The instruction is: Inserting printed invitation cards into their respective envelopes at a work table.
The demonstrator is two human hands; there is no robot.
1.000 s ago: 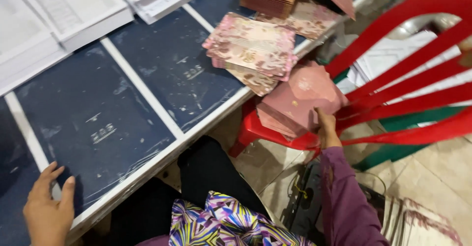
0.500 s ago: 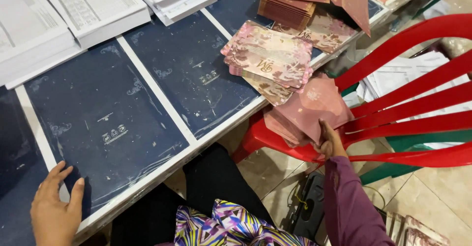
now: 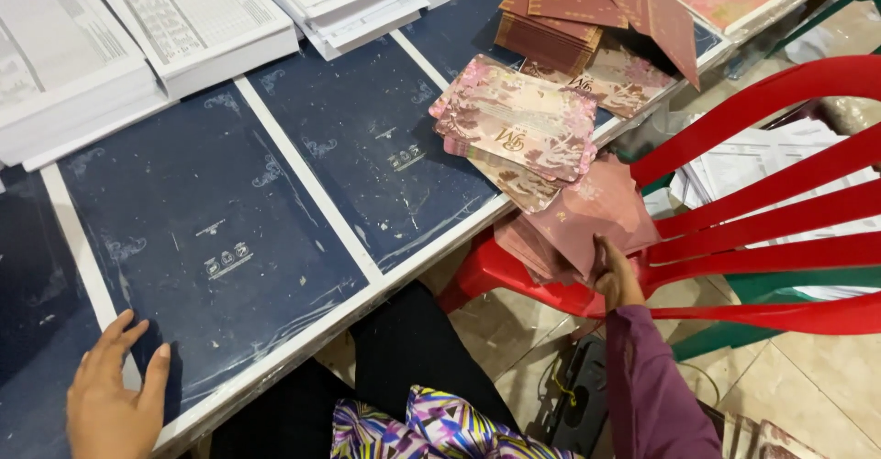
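Observation:
My left hand (image 3: 112, 395) lies flat, fingers apart, on the near edge of the dark blue table top (image 3: 220, 239), holding nothing. My right hand (image 3: 617, 280), in a purple sleeve, grips a pink envelope-like card (image 3: 601, 216) on top of a stack of such cards (image 3: 528, 248) lying on the seat of a red plastic chair (image 3: 762, 202). On the table edge above the chair sits a loose pile of pink floral cards (image 3: 514, 119).
White stacks of printed paper (image 3: 184, 27) line the far side of the table. A stack of dark red cards (image 3: 569, 9) lies at the far right. White papers (image 3: 780, 174) sit behind the chair. A black object (image 3: 587, 395) rests on the tiled floor.
The view has shifted, so everything sits lower and more to the right. My right hand stays on the pink cards on the chair. My left hand keeps its place on the table.

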